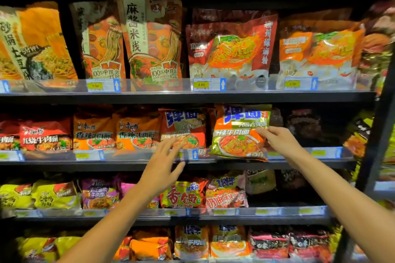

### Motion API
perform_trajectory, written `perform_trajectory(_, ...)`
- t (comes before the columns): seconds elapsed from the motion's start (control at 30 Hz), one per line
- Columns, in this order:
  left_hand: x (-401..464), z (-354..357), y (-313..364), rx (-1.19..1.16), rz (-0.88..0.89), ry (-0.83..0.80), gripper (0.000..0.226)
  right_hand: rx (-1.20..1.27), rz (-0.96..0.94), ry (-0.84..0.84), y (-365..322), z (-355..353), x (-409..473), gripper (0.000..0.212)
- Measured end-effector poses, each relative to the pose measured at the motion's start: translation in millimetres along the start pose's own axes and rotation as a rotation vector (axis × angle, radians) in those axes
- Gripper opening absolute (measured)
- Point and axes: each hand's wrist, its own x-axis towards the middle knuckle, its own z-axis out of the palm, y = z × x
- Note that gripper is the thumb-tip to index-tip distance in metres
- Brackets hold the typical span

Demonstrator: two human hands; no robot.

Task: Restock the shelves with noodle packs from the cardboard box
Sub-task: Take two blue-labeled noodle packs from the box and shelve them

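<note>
Shop shelving is filling the frame; right hand (277, 141) is pinching the green pack (239, 134) at centre right, seating it on the middle shelf (299, 163), while left hand (164, 160) is hovering spread, probably to steady neighbours.

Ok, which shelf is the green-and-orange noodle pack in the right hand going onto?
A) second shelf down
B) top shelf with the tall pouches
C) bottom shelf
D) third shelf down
A: the right hand holds the green-and-orange noodle pack at the second shelf, beside a matching red pack.
</note>
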Motion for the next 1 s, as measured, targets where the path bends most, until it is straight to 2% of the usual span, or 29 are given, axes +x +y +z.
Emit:
perform_trajectory(0.13, 4.1, 6.1, 9.8, 0.048, 0.021, -0.075, 0.056, 0.034, -0.018, 0.055, -10.4, 16.3, 22.6, 0.042)
perform_trajectory(0.27, 10.1, 7.8, 23.7, 0.090, 0.026, -0.097, 0.056, -0.053, -0.063, 0.109, 0.0, 24.7, 53.1, 0.064)
perform_trajectory(0.3, 11.5, 7.4, 26.8, 0.080, 0.022, -0.099, 0.056, -0.105, -0.054, 0.091, 0.8, 27.4, 56.4, 0.061)
perform_trajectory(0.4, 15.4, 6.7, 34.6, 0.076, 0.008, -0.106, 0.055, -0.300, -0.031, 0.039, -0.7, 36.8, 44.4, 0.033)
perform_trajectory(0.43, 16.3, 7.4, 36.8, 0.090, 0.010, -0.115, 0.055, -0.353, -0.031, 0.032, 3.7, 39.1, 42.5, 0.033)
perform_trajectory(0.57, 21.7, 15.4, 43.6, 0.157, -0.010, -0.162, 0.060, -0.502, -0.014, 0.049, 20.0, 43.7, 37.3, 0.065)
perform_trajectory(0.63, 26.3, 19.7, 46.7, 0.211, -0.022, -0.182, 0.063, -0.516, -0.025, 0.093, 20.0, 42.4, 32.4, 0.084)
perform_trajectory(0.7, 30.9, 22.8, 50.6, 0.239, -0.053, -0.199, 0.065, -0.492, -0.074, 0.123, 19.6, 39.7, 24.7, 0.092)
perform_trajectory(0.8, 35.4, 25.0, 53.8, 0.229, -0.084, -0.179, 0.062, -0.427, -0.187, 0.122, 29.1, 35.6, 12.5, 0.084)
perform_trajectory(0.9, 40.0, 22.1, 53.1, 0.209, -0.087, -0.209, 0.072, -0.373, -0.319, 0.136, 39.9, 32.8, -6.4, 0.067)
perform_trajectory(1.0, 36.2, 20.3, 49.9, 0.196, -0.067, -0.244, 0.075, -0.314, -0.350, 0.180, 48.3, 28.1, -36.6, 0.053)
